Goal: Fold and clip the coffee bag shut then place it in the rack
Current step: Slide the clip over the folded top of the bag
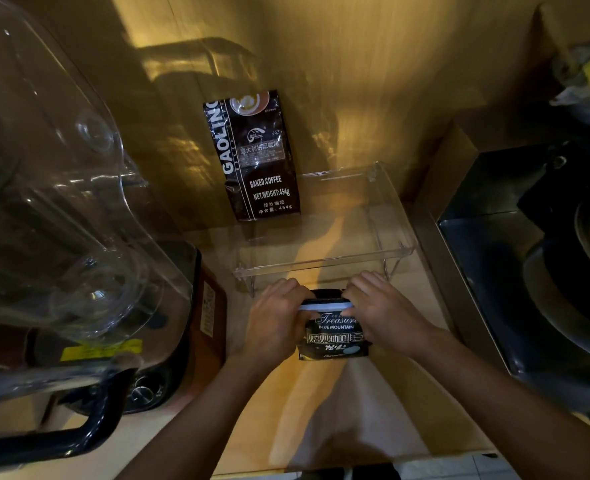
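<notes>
A small black coffee bag (335,337) marked "Treasure Blue Mountain" stands on the wooden counter in front of me. Its top is folded over, and a pale blue clip (323,307) runs across the fold. My left hand (276,320) grips the left end of the clip and the bag's top. On the other side, my right hand (383,313) holds the right end of the clip. Just behind the bag stands a clear plastic rack (324,263) with nothing visible in it.
A taller black "Gaoling" coffee bag (257,157) leans against the wooden back wall. A blender with a clear cover (61,209) fills the left side. A dark metal appliance (528,258) stands to the right. The counter's front edge (321,467) runs below my arms.
</notes>
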